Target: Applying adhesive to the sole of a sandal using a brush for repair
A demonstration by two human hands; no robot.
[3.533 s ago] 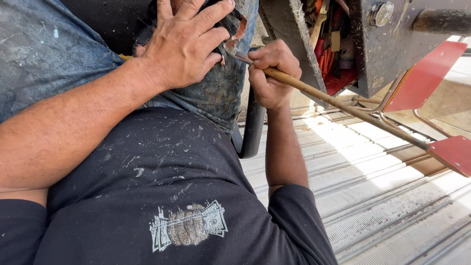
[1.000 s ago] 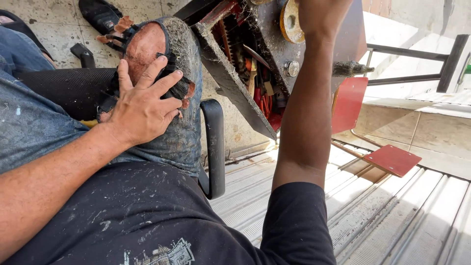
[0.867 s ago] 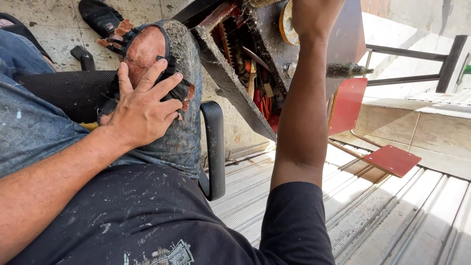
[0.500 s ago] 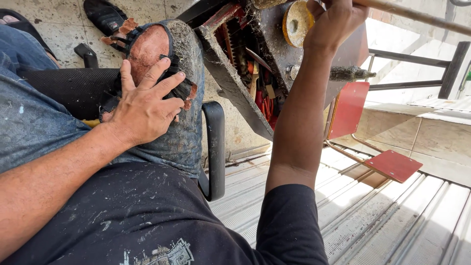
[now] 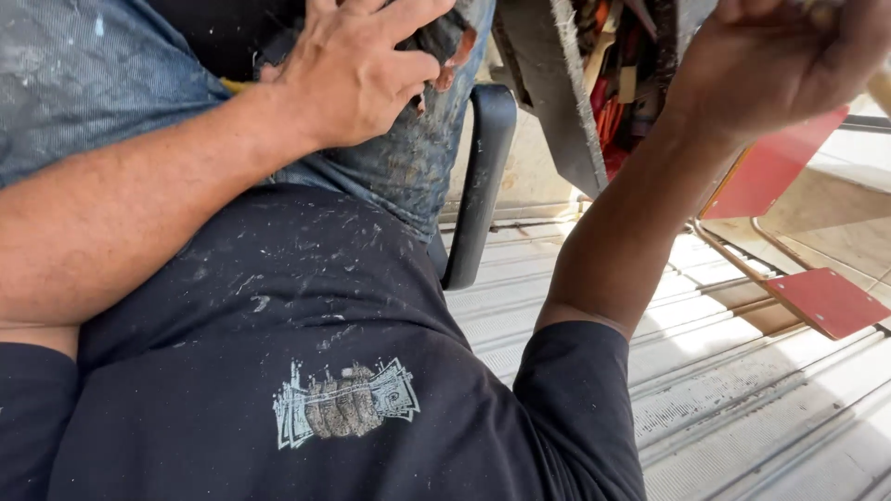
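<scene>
The head view looks down along your own body. Nearest is your dark shirt (image 5: 278,371), dusted with pale specks and carrying a small grey print on the chest. Above it your left forearm crosses the picture, and your left hand (image 5: 357,70) lies with the fingers spread wide on your knee (image 5: 418,148), which is covered by stained, torn blue jeans. The palm presses flat on the cloth; it holds nothing. Just beside the knee, on its right, a black armrest (image 5: 478,176) stands upright.

Your right arm rises from the sleeve towards the top right corner. There your right hand (image 5: 780,60) is curled closed, and a pale, blurred piece shows at its upper edge, at the border of the picture. I cannot tell what this piece is, nor if the hand really grips it. The two hands are well apart.

Between the hands, further away, a grey metal plate (image 5: 557,102) leans, with red and orange parts (image 5: 617,88) behind it. Below the right hand are two red flat plates (image 5: 821,301) on thin rods, above a ribbed metal floor (image 5: 742,408) in bright sun.
</scene>
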